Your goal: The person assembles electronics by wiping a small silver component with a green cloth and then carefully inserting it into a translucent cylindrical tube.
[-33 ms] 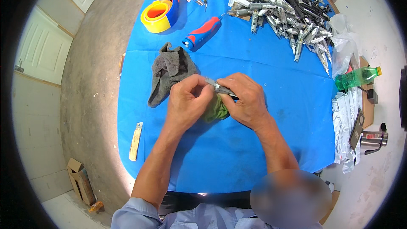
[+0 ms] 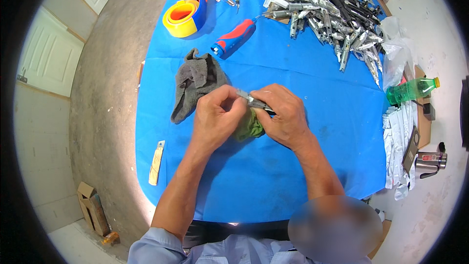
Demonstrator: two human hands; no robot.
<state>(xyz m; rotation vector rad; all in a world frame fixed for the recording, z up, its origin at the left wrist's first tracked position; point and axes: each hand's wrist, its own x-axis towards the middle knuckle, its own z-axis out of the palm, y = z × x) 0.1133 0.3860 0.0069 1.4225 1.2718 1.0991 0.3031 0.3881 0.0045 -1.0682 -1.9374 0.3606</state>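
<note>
A slim grey-and-black piece [image 2: 254,102] with a pale, silvery left end is held between both hands over the middle of the blue table. My right hand [image 2: 286,115] grips its dark right end between thumb and fingers. The thumb and fingers of my left hand [image 2: 215,117] pinch at the pale end. Under the hands lies a crumpled green cloth [image 2: 251,128], partly covered by them. Just beyond my left hand rests a dark grey cloth [image 2: 195,76]. The fingers hide much of the held piece, so its exact kind cannot be made out.
A red-and-blue electric screwdriver [image 2: 233,38] and a yellow-and-blue tape dispenser [image 2: 183,17] lie at the far left. Similar slim pieces form a large pile [image 2: 332,14] at the far right. A green bottle [image 2: 413,89] and steel mug [image 2: 431,160] stand along the right side.
</note>
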